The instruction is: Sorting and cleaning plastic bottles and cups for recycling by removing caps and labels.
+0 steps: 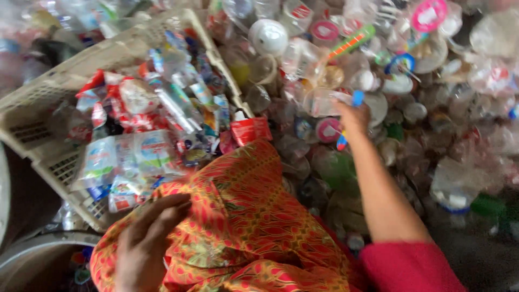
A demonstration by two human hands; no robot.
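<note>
A wide heap of clear plastic cups [324, 81], lids and bottles is seen covering the ground across the upper and right part of the view. At the left, a cream plastic crate [48, 97] is tilted and filled with crumpled red and white wrappers [130, 108] and flattened bottles. An orange and red patterned cloth [254, 216] is spread over the lap in the foreground. The right hand [354, 116] is stretched out into the heap, and its fingers are closed around a clear plastic cup [321, 101] together with a small blue piece [358, 98]. The left hand [148, 238] is rested on the patterned cloth near the crate's lower corner, loosely curled, with nothing seen in it.
</note>
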